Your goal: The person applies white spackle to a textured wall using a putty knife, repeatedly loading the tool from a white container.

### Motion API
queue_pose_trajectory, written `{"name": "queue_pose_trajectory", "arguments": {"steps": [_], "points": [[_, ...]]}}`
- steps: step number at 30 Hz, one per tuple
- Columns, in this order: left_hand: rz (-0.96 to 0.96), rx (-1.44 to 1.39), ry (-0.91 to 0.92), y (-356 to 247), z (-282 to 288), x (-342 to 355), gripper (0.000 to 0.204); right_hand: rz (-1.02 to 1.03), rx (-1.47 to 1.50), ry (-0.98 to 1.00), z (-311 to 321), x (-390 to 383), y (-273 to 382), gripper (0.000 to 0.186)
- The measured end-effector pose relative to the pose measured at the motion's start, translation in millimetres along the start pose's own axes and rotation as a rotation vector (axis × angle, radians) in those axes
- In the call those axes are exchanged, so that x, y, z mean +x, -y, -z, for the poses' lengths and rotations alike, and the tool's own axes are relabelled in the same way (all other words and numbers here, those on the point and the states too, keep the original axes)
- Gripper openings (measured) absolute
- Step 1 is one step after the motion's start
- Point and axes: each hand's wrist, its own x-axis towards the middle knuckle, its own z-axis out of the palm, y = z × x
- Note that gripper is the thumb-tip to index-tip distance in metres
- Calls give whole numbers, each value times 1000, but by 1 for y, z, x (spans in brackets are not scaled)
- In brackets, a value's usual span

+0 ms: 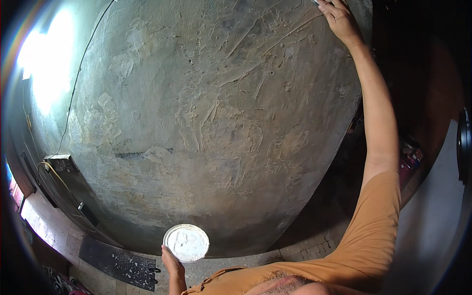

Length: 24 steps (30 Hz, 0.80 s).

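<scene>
My left hand [172, 265] grips the side of a round container [186, 242] of white, paste-like material, held low in front of the wall. My right arm reaches up along the right side to the top edge of the picture, where my right hand [338, 17] is closed on a small tool [315, 2], mostly cut off and hard to make out. The hand is at the upper right of a grey wall [221, 88] with rough, uneven patches and ridges of filler.
A bright light [46, 59] shines at left, beside a hanging cable [78, 73] and a wall socket box [58, 162] with wires. A dark mat [115, 260] lies on the tiled floor [83, 236]. Assorted items [410, 157] stand in shadow at right, near a pale surface [425, 221].
</scene>
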Motion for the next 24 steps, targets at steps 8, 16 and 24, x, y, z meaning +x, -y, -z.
{"name": "queue_pose_trajectory", "arguments": {"steps": [8,16,24], "points": [[1,6,32,2,3,4,52,-168,125,-173,-3,-15,9,33],[-10,4,-6,0,4,-2,52,174,-92,-194,-17,-30,2,32],[-12,31,-17,-6,15,-4,53,-85,77,-193,-10,2,25,34]]}}
